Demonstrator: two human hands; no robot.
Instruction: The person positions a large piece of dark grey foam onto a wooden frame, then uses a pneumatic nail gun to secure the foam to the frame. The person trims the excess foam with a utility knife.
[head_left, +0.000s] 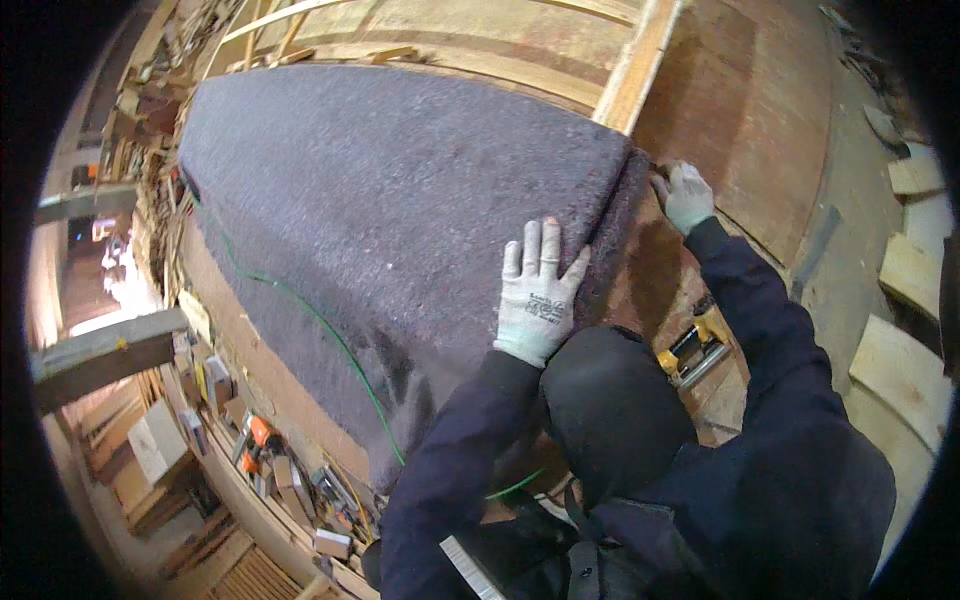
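Note:
A large sheet of grey felt-like fabric (400, 170) is draped over a frame, its right edge folded down. My left hand (540, 295), in a white-grey knit glove, lies flat on the fabric close to that edge, fingers spread. At the fabric's far right corner, my right hand (688, 198), gloved alike, has its fingers curled in at the edge beside a wooden bar (640, 70). Its fingertips are partly hidden, but they appear to grip the fabric edge. My bent knee in black cloth (615, 410) presses up near the fabric's right side.
A yellow and black nail gun (695, 350) lies right of my knee, under my right arm. A green hose (325, 325) runs across the fabric's left side. An orange tool (262, 435) and wood blocks lie at lower left. Pale boards (905, 380) are stacked at right.

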